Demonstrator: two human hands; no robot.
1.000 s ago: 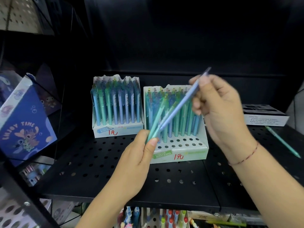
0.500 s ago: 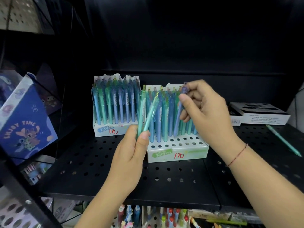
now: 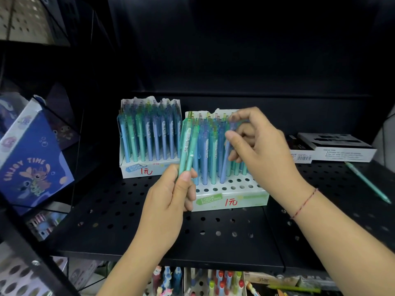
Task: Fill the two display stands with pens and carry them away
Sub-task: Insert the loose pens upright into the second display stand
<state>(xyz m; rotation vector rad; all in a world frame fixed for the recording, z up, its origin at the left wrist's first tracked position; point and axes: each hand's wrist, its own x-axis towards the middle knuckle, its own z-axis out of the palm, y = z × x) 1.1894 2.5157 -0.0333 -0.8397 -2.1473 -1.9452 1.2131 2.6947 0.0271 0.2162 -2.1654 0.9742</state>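
Black perforated metal is forming the shelf [image 3: 128, 210] that is carrying both white card display stands, seen from the head camera. Left stand [image 3: 149, 169] is sitting further back, every visible hole taken by upright blue and green pens. Right stand [image 3: 230, 199], just beside it and nearer the viewer, is holding pens in its rear rows only — its front rows of holes are showing empty.

Right hand [image 3: 258, 150] is pinching a blue-violet pen [image 3: 226, 157] near its cap, thumb and forefinger closed on it, keeping it almost vertical with its tip at the level of the stand's holes, presumably so it drops straight into one; whether it is seated cannot be told. Left hand [image 3: 166, 210] is clasping a small bundle of green pens [image 3: 188, 146] by their lower ends, upright and close to the right stand — judged a ready supply for the free hand. One loose green pen [image 3: 367, 182] is lying on the shelf well to the right, near flat boxes [image 3: 333, 150]. Filling appears unfinished; carrying is not yet begun.
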